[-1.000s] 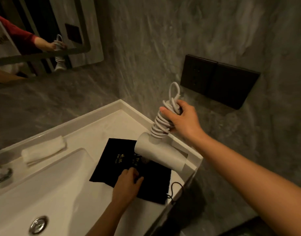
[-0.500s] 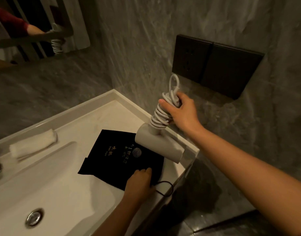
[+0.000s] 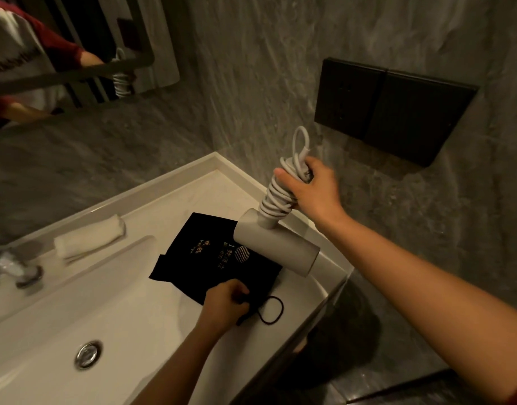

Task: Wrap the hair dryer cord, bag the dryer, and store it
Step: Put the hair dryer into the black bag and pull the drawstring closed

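The right hand (image 3: 313,191) grips the handle of a white hair dryer (image 3: 276,248), held above the bench (image 3: 193,197) with its barrel pointing down toward the near right. The white cord (image 3: 276,197) is coiled around the handle, one loop sticking up past the fingers (image 3: 283,174). Below it a black drawstring bag (image 3: 204,255) with gold lettering lies flat on the bench beside the white sink basin (image 3: 111,311). The left hand (image 3: 225,305) is closed on the bag's near edge, where a black drawstring loop (image 3: 270,311) trails out. A rolled white towel (image 3: 89,239) lies further left, and a dark wall panel (image 3: 394,109) sits on the grey stone wall.
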